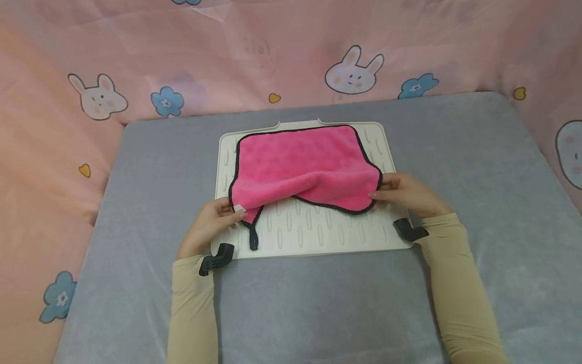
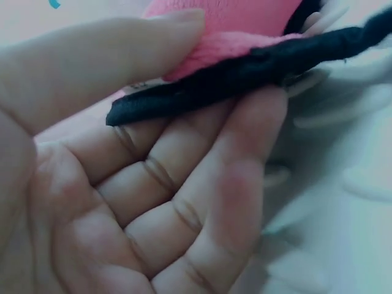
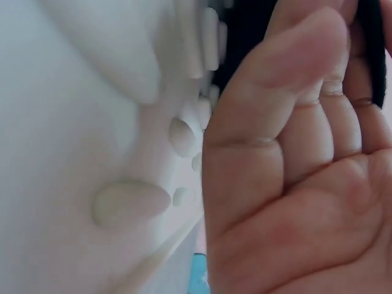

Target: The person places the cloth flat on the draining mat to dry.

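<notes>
A pink towel (image 1: 300, 156) with a black edge lies over a cream ribbed tray (image 1: 318, 237), its near part lifted into a fold. At the towel's left edge, beside a small white tag (image 1: 239, 208), my left hand (image 1: 211, 222) pinches the cloth between thumb and fingers. The left wrist view shows the black border (image 2: 208, 86) across those fingers. A black hanging loop (image 1: 253, 237) dangles near that corner. My right hand (image 1: 406, 193) pinches the right edge, thumb on top. In the right wrist view, that palm (image 3: 306, 202) stands close over the tray's raised ribs (image 3: 131, 202).
Grey cloth covers the table (image 1: 318, 308) around the tray. A pink curtain (image 1: 254, 55) with rabbits and flowers hangs behind and at the sides. Black wrist mounts (image 1: 218, 259) sit at both sleeve cuffs.
</notes>
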Action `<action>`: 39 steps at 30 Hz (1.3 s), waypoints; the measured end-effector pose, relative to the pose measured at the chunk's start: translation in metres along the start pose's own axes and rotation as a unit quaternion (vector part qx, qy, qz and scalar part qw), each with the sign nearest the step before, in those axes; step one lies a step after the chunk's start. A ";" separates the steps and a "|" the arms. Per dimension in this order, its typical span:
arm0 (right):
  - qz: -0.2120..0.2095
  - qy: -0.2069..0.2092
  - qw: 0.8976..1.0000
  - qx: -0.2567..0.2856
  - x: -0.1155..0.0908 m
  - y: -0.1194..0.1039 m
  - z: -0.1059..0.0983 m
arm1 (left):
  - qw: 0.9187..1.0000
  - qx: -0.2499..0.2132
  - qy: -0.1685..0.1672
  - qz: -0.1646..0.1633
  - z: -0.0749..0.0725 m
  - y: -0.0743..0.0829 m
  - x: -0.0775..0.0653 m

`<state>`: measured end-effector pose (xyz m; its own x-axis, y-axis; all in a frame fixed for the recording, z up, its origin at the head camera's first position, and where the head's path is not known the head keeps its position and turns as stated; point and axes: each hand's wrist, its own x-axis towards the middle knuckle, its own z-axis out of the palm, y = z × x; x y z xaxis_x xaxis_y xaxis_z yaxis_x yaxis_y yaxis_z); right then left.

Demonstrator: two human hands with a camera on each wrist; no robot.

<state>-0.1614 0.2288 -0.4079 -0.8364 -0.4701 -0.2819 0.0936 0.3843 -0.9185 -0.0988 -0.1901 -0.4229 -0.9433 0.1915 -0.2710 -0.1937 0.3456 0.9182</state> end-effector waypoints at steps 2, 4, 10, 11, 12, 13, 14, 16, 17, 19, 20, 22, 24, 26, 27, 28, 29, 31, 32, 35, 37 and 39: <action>0.001 0.004 1.000 0.012 -0.001 0.001 -0.002 | 1.000 -0.023 0.001 0.003 -0.002 -0.001 -0.001; -0.002 0.007 1.000 0.020 -0.002 0.002 -0.004 | 0.999 -0.045 0.001 0.005 -0.004 0.000 -0.003; -0.011 0.003 1.000 0.022 -0.006 0.001 -0.008 | 0.999 -0.051 -0.009 -0.005 -0.007 0.002 -0.007; -0.012 0.001 1.000 0.023 -0.007 0.001 -0.009 | 0.999 -0.045 -0.013 -0.005 -0.008 0.003 -0.008; -0.011 -0.002 1.000 0.026 -0.007 0.000 -0.009 | 0.999 -0.041 -0.016 -0.007 -0.008 0.003 -0.008; -0.011 -0.007 1.000 0.028 -0.008 0.000 -0.010 | 0.999 -0.036 -0.020 -0.008 -0.009 0.003 -0.009; -0.013 -0.012 0.999 0.029 -0.008 0.000 -0.010 | 0.999 -0.030 -0.024 -0.008 -0.010 0.003 -0.009; -0.015 -0.021 0.999 0.031 -0.009 -0.001 -0.011 | 0.999 -0.012 -0.032 -0.009 -0.011 0.004 -0.010; -0.015 -0.026 0.999 0.030 -0.009 -0.001 -0.011 | 0.999 -0.002 -0.037 -0.009 -0.011 0.004 -0.010; -0.015 -0.036 0.999 0.029 -0.009 -0.001 -0.012 | 0.999 0.027 -0.045 -0.009 -0.012 0.005 -0.011; -0.013 -0.040 0.999 0.027 -0.009 -0.001 -0.012 | 0.998 0.039 -0.050 -0.011 -0.013 0.005 -0.012; -0.010 -0.047 0.999 0.022 -0.009 0.000 -0.012 | 0.996 0.058 -0.061 -0.012 -0.013 0.006 -0.013; -0.009 -0.053 0.998 0.019 -0.009 0.001 -0.012 | 0.995 0.076 -0.069 -0.014 -0.013 0.007 -0.013; -0.009 -0.057 0.998 0.018 -0.009 0.001 -0.013 | 0.994 0.072 -0.079 -0.022 -0.013 0.007 -0.013; -0.009 -0.060 0.998 0.019 -0.008 0.002 -0.013 | 0.994 0.065 -0.083 -0.027 -0.013 0.008 -0.014; -0.009 -0.062 0.998 0.019 -0.008 0.002 -0.013 | 0.994 0.056 -0.087 -0.034 -0.012 0.008 -0.014; -0.009 -0.063 0.998 0.019 -0.008 0.003 -0.013 | 0.994 0.044 -0.091 -0.043 -0.012 0.008 -0.014; -0.007 -0.065 0.998 0.019 -0.008 0.004 -0.014 | 0.993 0.014 -0.098 -0.059 -0.012 0.009 -0.015; -0.005 -0.066 0.998 0.020 -0.008 0.004 -0.014 | 0.993 -0.001 -0.101 -0.065 -0.012 0.009 -0.015; -0.002 -0.064 0.998 0.018 -0.008 0.004 -0.014 | 0.992 -0.018 -0.104 -0.070 -0.012 0.009 -0.016; -0.002 -0.065 0.998 0.019 -0.008 0.004 -0.014 | 0.992 -0.016 -0.105 -0.065 -0.013 0.009 -0.017; -0.003 -0.067 0.998 0.021 -0.008 0.003 -0.013 | 0.992 -0.010 -0.109 -0.056 -0.014 0.010 -0.018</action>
<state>-0.1617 0.2445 -0.4048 -0.7581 -0.5750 -0.3076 0.1138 0.3478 -0.9306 -0.0877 -0.2034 -0.4052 -0.8351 0.3480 -0.4259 -0.3011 0.3588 0.8835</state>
